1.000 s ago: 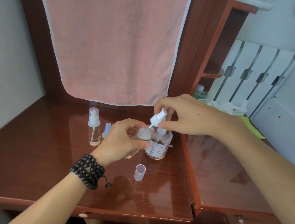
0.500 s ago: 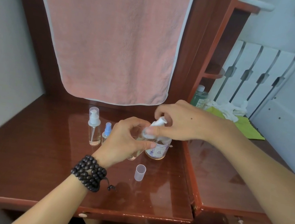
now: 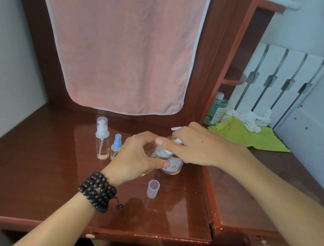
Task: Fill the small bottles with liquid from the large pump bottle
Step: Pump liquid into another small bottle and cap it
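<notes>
My left hand (image 3: 139,155) grips a small clear bottle (image 3: 160,154), tilted, just above the desk (image 3: 45,179). My right hand (image 3: 197,146) pinches that bottle's white spray top (image 3: 176,140) and holds it on the bottle's neck. Right behind them stands the large bottle (image 3: 173,166) with a pale purple label, mostly hidden by my fingers. A tall clear pump bottle (image 3: 102,138) under a clear cap and a small bottle with a blue sprayer (image 3: 116,146) stand upright to the left. A loose clear cap (image 3: 153,188) stands in front.
A pink towel (image 3: 118,39) hangs over the desk's back panel. On the lower side surface to the right lie a green cloth (image 3: 244,134), a white cloth (image 3: 249,117) and a green bottle (image 3: 216,109). A white bed frame (image 3: 288,78) rises at far right.
My right hand has brought the white spray top down from above onto the small bottle's neck. The left hand has kept its grip on the bottle.
</notes>
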The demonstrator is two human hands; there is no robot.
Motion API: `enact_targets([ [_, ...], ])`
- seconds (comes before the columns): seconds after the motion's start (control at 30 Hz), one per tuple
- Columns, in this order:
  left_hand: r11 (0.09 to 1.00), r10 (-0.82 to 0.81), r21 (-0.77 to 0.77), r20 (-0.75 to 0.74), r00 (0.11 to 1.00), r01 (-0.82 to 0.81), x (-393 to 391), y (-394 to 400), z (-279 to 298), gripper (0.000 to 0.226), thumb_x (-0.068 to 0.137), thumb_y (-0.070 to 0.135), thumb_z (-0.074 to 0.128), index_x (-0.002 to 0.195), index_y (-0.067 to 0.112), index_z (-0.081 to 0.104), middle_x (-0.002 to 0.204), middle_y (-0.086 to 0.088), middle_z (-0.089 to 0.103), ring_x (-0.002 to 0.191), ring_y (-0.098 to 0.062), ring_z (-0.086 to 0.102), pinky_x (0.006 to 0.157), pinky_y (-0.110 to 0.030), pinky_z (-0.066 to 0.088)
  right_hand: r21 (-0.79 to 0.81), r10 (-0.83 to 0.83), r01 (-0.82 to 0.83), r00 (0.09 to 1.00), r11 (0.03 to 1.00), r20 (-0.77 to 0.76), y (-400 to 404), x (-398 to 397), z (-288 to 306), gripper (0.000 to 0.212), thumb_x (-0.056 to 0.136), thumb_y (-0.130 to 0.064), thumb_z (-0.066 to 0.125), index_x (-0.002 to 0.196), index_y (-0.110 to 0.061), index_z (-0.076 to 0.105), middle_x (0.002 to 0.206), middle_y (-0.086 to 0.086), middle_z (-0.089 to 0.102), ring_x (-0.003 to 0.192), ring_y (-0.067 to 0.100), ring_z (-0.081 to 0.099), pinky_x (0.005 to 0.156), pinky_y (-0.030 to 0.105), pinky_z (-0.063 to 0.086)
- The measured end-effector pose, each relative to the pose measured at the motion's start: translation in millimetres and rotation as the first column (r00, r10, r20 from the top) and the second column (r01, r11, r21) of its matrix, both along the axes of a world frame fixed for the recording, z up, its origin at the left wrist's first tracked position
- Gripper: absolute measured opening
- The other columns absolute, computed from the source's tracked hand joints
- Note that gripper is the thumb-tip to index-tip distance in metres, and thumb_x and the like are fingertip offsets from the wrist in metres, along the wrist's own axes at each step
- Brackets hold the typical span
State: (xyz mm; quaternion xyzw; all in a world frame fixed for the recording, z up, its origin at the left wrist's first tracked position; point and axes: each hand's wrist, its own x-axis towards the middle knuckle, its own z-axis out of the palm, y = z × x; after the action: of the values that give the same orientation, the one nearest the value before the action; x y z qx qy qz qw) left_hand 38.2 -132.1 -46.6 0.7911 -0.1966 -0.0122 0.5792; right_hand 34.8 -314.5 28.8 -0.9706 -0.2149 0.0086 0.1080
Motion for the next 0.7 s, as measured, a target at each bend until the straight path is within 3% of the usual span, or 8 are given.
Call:
enact_targets([
  [0.07, 1.000, 0.013, -0.016, -0.004, 1.000, -0.013, 1, 1, -2, 0.041, 0.064, 0.024, 0.090, 0.098, 0.030, 0.069, 0.089, 0.005, 0.070, 0.067, -0.013, 0.067, 0.056, -0.037, 0.054, 0.058, 0.060, -0.059, 0.998, 0.997, -0.009, -2, -1, 2, 0.028, 0.090, -0.048, 0.064, 0.094, -0.020, 0.064, 0.056, -0.010, 0.059, 0.060, 0.005, 0.062, 0.054, 0.024, 0.046],
  [0.13, 1.000, 0.030, -0.010, 0.029, 0.999, -0.029, 1, 2, -2, 0.041, 0.063, 0.026, 0.090, 0.097, 0.032, 0.068, 0.096, 0.003, 0.070, 0.074, -0.012, 0.067, 0.062, -0.034, 0.055, 0.082, 0.123, -0.125, 0.992, 0.989, 0.021, -3, -2, 3, 0.013, 0.093, -0.029, 0.065, 0.097, -0.016, 0.064, 0.054, -0.012, 0.059, 0.054, 0.004, 0.057, 0.049, 0.019, 0.039],
  [0.27, 0.996, 0.080, 0.023, 0.094, 0.992, -0.082, 2, 0, -6, 0.040, 0.062, 0.025, 0.090, 0.094, 0.034, 0.068, 0.092, 0.010, 0.068, 0.068, -0.005, 0.060, 0.060, -0.024, 0.044, 0.116, -0.016, 0.008, 0.997, 0.993, 0.070, 1, 1, -14, 0.047, 0.097, -0.053, 0.051, 0.070, -0.015, 0.058, 0.058, -0.001, 0.051, 0.051, 0.019, 0.051, 0.051, 0.042, 0.045],
  [0.43, 0.997, 0.076, -0.010, 0.083, 0.994, -0.075, 1, 2, -3, 0.038, 0.062, 0.025, 0.091, 0.092, 0.032, 0.069, 0.092, 0.006, 0.070, 0.067, -0.008, 0.061, 0.060, -0.027, 0.045, 0.228, 0.063, -0.078, 0.995, 0.971, 0.072, -3, -3, -10, 0.012, 0.086, -0.027, 0.070, 0.087, -0.018, 0.061, 0.051, -0.012, 0.051, 0.052, 0.006, 0.053, 0.051, 0.017, 0.039],
  [0.53, 0.980, 0.184, 0.037, 0.190, 0.964, -0.194, -2, 1, 2, 0.035, 0.062, 0.026, 0.090, 0.091, 0.027, 0.070, 0.092, 0.010, 0.068, 0.083, -0.005, 0.065, 0.070, -0.023, 0.053, 0.350, 0.007, -0.047, 0.993, 0.936, 0.116, 2, -1, -19, 0.010, 0.085, -0.023, 0.070, 0.079, -0.016, 0.066, 0.049, -0.012, 0.051, 0.049, 0.006, 0.048, 0.049, 0.016, 0.036],
  [0.7, 0.945, 0.252, 0.106, 0.367, 0.895, -0.310, -2, -2, -1, 0.033, 0.067, 0.024, 0.087, 0.094, 0.020, 0.070, 0.094, 0.012, 0.066, 0.089, 0.002, 0.060, 0.075, -0.005, 0.041, 0.447, -0.073, 0.027, 0.994, 0.894, 0.087, 5, -3, -25, 0.024, 0.086, -0.021, 0.070, 0.067, -0.008, 0.066, 0.051, 0.001, 0.053, 0.049, 0.008, 0.039, 0.048, 0.017, 0.030],
])
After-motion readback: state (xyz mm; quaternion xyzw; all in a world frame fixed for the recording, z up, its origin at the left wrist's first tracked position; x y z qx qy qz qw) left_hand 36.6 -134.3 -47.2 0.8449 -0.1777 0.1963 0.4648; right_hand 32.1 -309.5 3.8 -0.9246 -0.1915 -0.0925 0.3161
